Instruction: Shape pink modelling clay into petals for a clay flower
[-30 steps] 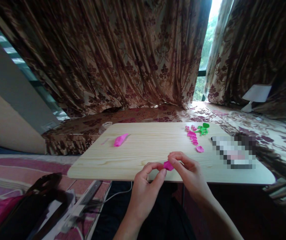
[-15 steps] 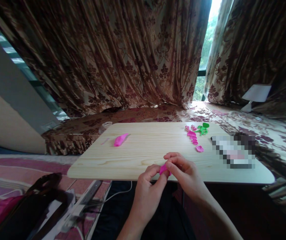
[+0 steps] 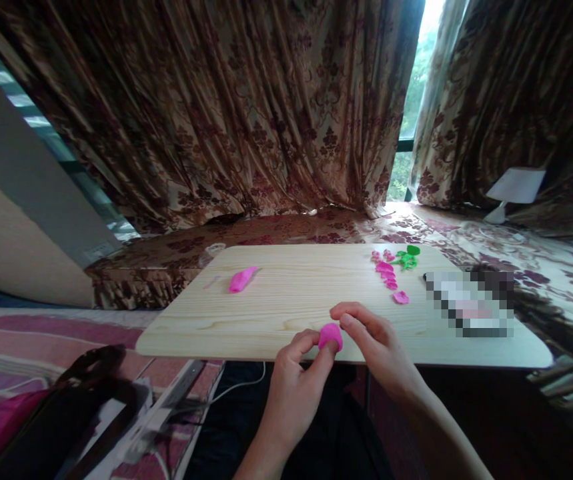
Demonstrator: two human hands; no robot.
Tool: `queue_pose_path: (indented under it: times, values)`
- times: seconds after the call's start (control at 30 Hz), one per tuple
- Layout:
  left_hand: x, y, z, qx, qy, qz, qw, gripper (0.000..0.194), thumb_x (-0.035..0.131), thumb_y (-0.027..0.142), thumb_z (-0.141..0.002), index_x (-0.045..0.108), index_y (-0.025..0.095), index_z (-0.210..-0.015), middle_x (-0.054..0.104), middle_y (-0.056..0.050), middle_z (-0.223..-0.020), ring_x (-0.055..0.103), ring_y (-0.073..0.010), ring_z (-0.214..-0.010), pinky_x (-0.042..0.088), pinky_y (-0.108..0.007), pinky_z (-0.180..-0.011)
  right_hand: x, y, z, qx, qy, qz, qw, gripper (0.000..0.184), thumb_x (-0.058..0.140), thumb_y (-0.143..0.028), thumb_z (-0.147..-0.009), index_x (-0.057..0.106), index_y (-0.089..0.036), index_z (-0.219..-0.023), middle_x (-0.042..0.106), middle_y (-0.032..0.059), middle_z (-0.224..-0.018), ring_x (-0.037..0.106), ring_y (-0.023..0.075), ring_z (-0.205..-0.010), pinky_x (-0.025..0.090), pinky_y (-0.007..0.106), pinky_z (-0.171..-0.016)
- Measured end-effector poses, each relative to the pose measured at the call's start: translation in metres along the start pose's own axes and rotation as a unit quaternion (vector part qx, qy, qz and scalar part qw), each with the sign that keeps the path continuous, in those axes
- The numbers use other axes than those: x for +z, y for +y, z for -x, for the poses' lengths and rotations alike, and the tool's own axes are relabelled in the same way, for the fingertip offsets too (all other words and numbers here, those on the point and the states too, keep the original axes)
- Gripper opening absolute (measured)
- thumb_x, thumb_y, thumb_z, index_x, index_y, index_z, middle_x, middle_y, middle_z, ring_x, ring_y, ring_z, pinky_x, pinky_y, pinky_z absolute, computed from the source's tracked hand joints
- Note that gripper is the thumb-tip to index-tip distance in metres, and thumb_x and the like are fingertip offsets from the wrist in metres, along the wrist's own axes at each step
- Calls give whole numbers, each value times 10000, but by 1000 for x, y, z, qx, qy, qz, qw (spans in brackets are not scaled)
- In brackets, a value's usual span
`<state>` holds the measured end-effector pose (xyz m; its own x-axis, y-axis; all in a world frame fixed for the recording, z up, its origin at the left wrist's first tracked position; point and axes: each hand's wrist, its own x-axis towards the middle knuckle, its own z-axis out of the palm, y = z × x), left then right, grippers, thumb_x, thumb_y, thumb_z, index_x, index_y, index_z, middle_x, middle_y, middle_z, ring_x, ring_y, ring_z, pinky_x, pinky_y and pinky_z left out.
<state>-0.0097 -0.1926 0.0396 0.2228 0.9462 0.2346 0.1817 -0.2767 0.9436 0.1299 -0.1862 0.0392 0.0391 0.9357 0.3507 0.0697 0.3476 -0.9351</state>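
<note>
Over the table's near edge, my left hand (image 3: 300, 373) pinches a small flattened piece of pink clay (image 3: 331, 337) between thumb and fingers. My right hand (image 3: 373, 340) is just to the right of it, fingers bent with a gap between thumb and fingertips, holding nothing and apart from the piece. A larger pink clay lump (image 3: 242, 280), tapering to a point, lies on the left of the table. Toward the back right are several pink petal-like pieces (image 3: 385, 270) in a row, a separate pink petal (image 3: 401, 297), and green leaf-like pieces (image 3: 407, 261).
The pale wooden table (image 3: 276, 300) has rounded corners. A blurred-out flat object (image 3: 469, 307) lies at its right. A clear round container (image 3: 212, 252) stands behind the left corner. A white lamp (image 3: 516, 187) is at far right; a power strip (image 3: 166, 410) and dark bag (image 3: 61, 413) are lower left.
My right fingers have come off the pink clay piece and moved slightly up and right. More of the piece now shows, still in my left hand.
</note>
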Motion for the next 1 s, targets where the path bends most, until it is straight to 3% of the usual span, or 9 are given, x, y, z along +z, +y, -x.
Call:
queue_pose_path:
  times: [0.17,0.3,0.43,0.63,0.83,1.0]
  values:
    - [0,-1,0,-3,14,24,1000,235,538,294,-828,686,212,-992,684,-19,-938,584,-173,-860,408,-236,-774,-3,8,5,-7,-7,-10,1000,146,573,-274,-821,636,-182,-726,597,41,-989,563,173,-936,437,273,-809]
    - [0,-3,0,-6,13,38,999,251,537,293,-833,673,220,-1031,684,-22,-983,587,-170,-885,408,-240,-798,-4,5,5,-8,32,-8,999,163,523,-292,-859,642,-191,-813,611,33,-941,553,172,-930,435,264,-789]
    - [0,-2,-2,0,5,35,999,245,537,295,-836,673,221,-1026,676,-20,-997,586,-164,-895,403,-240,-816,-4,4,6,1,7,17,1000,221,494,-302,-876,664,-181,-804,618,35,-920,564,175,-910,426,272,-803]
    - [1,0,-3,7,-8,39,999,233,541,289,-831,672,215,-1010,663,-22,-987,579,-172,-933,406,-252,-847,-2,5,5,-31,3,22,999,152,560,-267,-837,676,-185,-783,585,49,-992,562,178,-949,423,282,-824]
    - [0,-2,-4,19,68,41,997,151,572,273,-802,682,185,-857,671,-27,-849,599,-170,-843,429,-262,-809,-5,1,5,-54,-33,54,997,122,569,-232,-830,672,-183,-786,580,54,-978,562,180,-950,426,306,-840]
    - [0,-8,-3,-3,96,66,993,147,581,290,-797,671,193,-861,680,-23,-849,611,-168,-833,437,-262,-806,-5,4,6,-58,-2,48,997,75,582,-214,-820,649,-190,-840,588,47,-960,565,179,-936,439,299,-804]
